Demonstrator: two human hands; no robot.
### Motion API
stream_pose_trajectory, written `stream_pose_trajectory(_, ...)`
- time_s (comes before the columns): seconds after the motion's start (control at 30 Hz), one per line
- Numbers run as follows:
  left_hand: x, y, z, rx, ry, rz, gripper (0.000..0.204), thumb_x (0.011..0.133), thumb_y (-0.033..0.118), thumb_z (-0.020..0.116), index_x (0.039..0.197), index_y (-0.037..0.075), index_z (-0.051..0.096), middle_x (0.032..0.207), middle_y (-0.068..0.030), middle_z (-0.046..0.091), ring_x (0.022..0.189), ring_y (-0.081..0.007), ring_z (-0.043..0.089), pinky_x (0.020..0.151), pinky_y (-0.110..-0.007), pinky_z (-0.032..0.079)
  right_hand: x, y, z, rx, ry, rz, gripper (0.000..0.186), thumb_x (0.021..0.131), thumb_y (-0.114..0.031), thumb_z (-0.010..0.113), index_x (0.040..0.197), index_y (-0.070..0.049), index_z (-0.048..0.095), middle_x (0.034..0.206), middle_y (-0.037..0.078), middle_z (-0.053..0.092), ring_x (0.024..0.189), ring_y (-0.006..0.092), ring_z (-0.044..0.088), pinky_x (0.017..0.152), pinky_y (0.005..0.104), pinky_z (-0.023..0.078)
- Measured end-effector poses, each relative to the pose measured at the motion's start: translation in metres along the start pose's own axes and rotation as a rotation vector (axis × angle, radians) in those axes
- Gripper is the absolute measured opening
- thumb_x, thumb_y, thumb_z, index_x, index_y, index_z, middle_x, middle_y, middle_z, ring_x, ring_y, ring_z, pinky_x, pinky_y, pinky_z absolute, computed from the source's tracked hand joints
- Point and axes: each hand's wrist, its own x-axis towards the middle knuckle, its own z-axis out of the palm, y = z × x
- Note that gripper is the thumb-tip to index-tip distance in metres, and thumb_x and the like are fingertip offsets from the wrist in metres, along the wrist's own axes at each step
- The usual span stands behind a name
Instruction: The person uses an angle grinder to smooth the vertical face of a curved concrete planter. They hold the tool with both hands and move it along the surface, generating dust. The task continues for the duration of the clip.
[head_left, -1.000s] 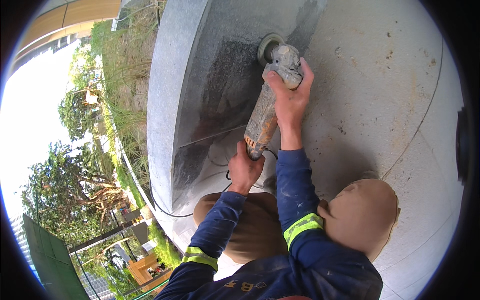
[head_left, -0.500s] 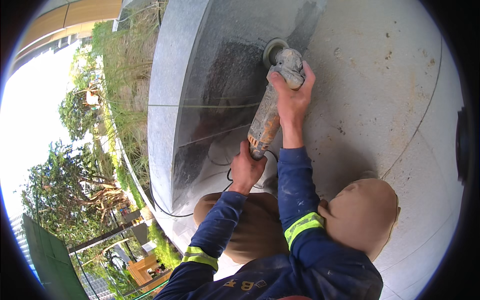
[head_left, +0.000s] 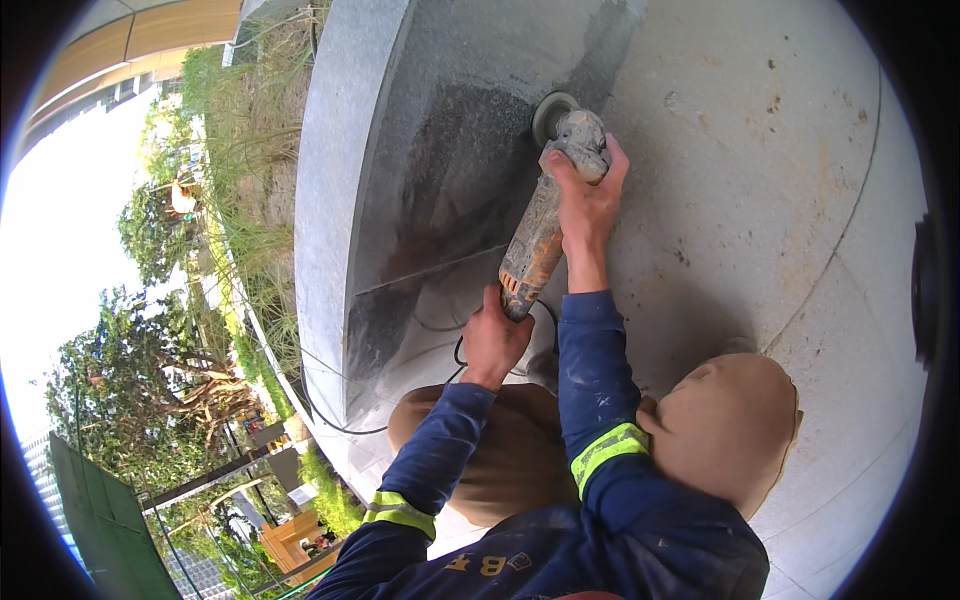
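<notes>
A dusty orange and grey angle grinder (head_left: 533, 245) is held in both my hands. My left hand (head_left: 495, 340) is closed around its rear handle, at the cord end. Near the head, my right hand (head_left: 588, 205) grips the tool, with thumb and fingers on either side of the gear housing. The round disc (head_left: 552, 113) rests against the dark grey stone face (head_left: 440, 160), or very close to it; the exact contact is hidden. Around the disc the stone looks partly darker and partly pale with dust.
A black cord (head_left: 345, 430) runs from the grinder past the light stone top edge (head_left: 340, 200). My bent knees (head_left: 725, 430) are close below the tool. Stained grey paving (head_left: 740, 200) lies to the right. Grassy plants (head_left: 260, 150) grow beyond the stone on the left.
The grinder's head and my right hand have shifted slightly down and right along the stone. The thin line across the dark face no longer shows there. Both hands keep their grip.
</notes>
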Motion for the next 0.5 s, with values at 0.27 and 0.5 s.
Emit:
stream_pose_trajectory(0.27, 0.0, -0.002, 0.0, -0.162, 0.108, 0.064, 0.047, 0.073, 0.017, 0.073, 0.108, 0.003, 0.046, 0.084, -0.0278, 0.069, 0.081, -0.05, 0.066, 0.07, -0.054, 0.053, -0.012, -0.024, 0.018, 0.031, -0.101, -0.175, 0.081, 0.079, -0.011, 0.082, 0.143, 0.005, 0.036, 0.118, 0.017, 0.062, 0.101, 0.0206, 0.064, 0.087, 0.0323, 0.055)
stream_pose_trajectory(0.5, 0.002, 0.012, -0.013, -0.055, -0.073, 0.003, 0.055, 0.075, 0.023, 0.075, 0.12, 0.003, 0.051, 0.091, -0.0267, 0.07, 0.087, -0.0478, 0.067, 0.075, -0.052, 0.053, 0.007, -0.007, 0.005, -0.043, 0.024, -0.05, 0.082, 0.078, -0.015, 0.083, 0.143, 0.005, 0.037, 0.119, 0.018, 0.062, 0.101, 0.0214, 0.065, 0.088, 0.0325, 0.054)
